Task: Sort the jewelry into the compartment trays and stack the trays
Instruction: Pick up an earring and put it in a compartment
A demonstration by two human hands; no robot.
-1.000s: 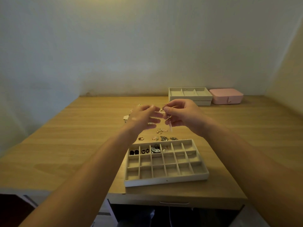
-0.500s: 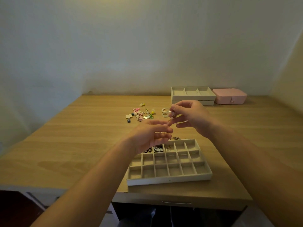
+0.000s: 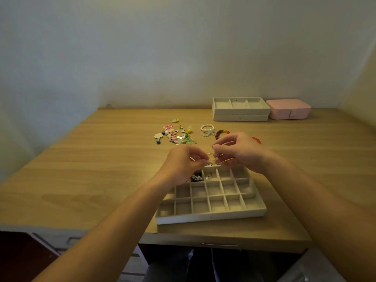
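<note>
A white tray [image 3: 211, 216] with many small compartments sits near the table's front edge. Its far row holds a few dark and silver pieces [image 3: 196, 177]. Both hands hover just above the tray's far edge. My left hand [image 3: 183, 163] pinches a small thin piece at its fingertips. My right hand [image 3: 238, 151] pinches a thin gold earring with a small bead. Loose colourful jewelry [image 3: 177, 136] lies farther back, beside a pearl bracelet [image 3: 207, 130] and a beaded bracelet [image 3: 221, 132].
Two stacked white trays [image 3: 241, 110] with wide compartments stand at the back right, next to a shut pink box [image 3: 288, 109]. The wooden table [image 3: 91, 169] ends close to me, with a drawer handle below the front edge. Walls enclose the back and right.
Both hands have come down and closer together over the tray's far edge. The left hand, loosely spread half a second ago, now pinches a small piece beside the right hand.
</note>
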